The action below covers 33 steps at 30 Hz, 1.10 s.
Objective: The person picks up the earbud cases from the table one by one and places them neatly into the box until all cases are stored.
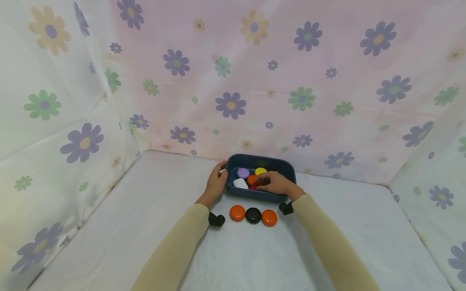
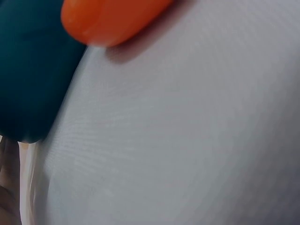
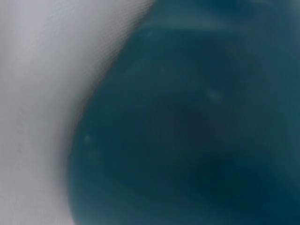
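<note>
A dark teal tray (image 1: 260,197) with low walls stands near the back of the table. Inside it lie glossy rounded pieces: lilac (image 1: 243,173), yellow (image 1: 260,171), orange (image 1: 252,180), white (image 1: 240,184) and a partly covered magenta one (image 1: 253,188). My left hand (image 1: 216,181) rests against the tray's left end from outside, its fingers along the wall. Over the tray's front wall reaches my right hand (image 1: 275,183), fingertips down by the orange and magenta pieces. Whether they pinch one is hidden. The right wrist view shows only the blurred tray wall (image 3: 154,122).
In front of the tray, a row runs left to right: an orange disc (image 1: 237,213), a black disc (image 1: 253,216) and another orange disc (image 1: 269,218). A white cloth (image 1: 233,258) covers the table. Flower-patterned curtain (image 1: 204,89) closes off the back and both sides.
</note>
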Tool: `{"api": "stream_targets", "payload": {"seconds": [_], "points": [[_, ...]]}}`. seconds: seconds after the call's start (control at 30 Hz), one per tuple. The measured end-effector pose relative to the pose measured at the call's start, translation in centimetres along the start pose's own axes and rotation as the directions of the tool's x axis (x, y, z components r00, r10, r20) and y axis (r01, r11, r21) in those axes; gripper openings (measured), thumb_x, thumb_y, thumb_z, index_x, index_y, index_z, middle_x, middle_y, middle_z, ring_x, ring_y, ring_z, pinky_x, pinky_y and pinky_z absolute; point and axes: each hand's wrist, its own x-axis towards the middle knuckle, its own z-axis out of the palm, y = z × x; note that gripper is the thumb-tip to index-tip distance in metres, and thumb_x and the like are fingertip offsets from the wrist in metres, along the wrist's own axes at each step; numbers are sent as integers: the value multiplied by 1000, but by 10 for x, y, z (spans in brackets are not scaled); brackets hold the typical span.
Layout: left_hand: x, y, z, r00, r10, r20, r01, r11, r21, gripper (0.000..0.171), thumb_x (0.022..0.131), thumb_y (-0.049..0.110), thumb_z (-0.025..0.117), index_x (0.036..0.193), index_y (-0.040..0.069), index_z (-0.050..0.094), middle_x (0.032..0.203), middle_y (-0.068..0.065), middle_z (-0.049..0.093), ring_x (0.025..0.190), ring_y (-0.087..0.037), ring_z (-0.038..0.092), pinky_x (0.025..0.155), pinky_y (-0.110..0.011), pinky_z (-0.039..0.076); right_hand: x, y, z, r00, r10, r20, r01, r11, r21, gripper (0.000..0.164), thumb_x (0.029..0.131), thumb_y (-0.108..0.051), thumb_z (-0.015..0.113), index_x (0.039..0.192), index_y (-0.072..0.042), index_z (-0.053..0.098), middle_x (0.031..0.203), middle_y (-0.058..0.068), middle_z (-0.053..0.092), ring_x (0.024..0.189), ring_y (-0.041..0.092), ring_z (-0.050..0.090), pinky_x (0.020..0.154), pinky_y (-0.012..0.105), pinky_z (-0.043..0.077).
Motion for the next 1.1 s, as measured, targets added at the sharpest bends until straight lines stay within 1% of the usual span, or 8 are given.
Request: {"api": "stream_targets", "payload": {"seconds": [0.13,0.27,0.43,0.57,0.77,0.93,1.1], "points": [[1,-1,0,1000,-3,2,3,1000,3,44,101,21,41,145,14,42,143,-8,48,117,-26,52,102,-42,42,2,1,1,1000,-9,5,9,1000,-22,23,91,-18,65,114,-16,69,107,4,68,89,15,60,84,33,52],[1,-1,0,1000,13,1,-13,1000,-4,45,101,20,41,145,12,41,143,-9,48,116,-27,53,102,-44,42,3,3,1,1000,-14,10,14,1000,-9,26,89,-12,67,115,-14,69,110,5,68,89,15,61,84,33,53],[0,-1,0,1000,9,-1,-9,1000,-3,45,101,23,40,145,14,41,143,-8,48,116,-26,52,101,-43,42,4,4,2,999,-5,54,3,1000,31,32,88,-8,66,120,-15,67,117,7,66,95,18,61,88,34,52],[-1,-2,0,1000,4,-4,-4,1000,-2,45,101,22,40,145,13,41,143,-8,48,117,-26,52,102,-43,42,3,4,1,996,-5,86,2,1000,29,38,87,-7,65,124,-16,65,121,8,64,99,19,60,90,35,51],[-1,0,1,1000,12,1,-12,1000,-5,45,102,20,41,145,10,41,143,-9,49,118,-28,53,104,-44,40,1,4,-2,994,-11,106,10,1000,10,41,86,-4,64,126,-16,64,117,7,64,98,20,57,92,39,50],[0,-2,0,1000,15,-4,-15,1000,-10,45,101,20,41,145,11,41,142,-9,49,117,-27,52,103,-44,41,2,5,-2,993,-13,121,15,1000,-9,44,86,-3,62,126,-20,64,116,5,63,98,20,54,91,38,48],[-1,-1,-1,1000,19,-2,-19,1000,-11,45,101,18,41,145,10,41,143,-10,49,118,-28,53,103,-44,40,4,6,-2,989,2,148,2,1000,-28,44,87,-5,63,127,-23,64,121,5,61,102,20,52,93,38,47]]}}
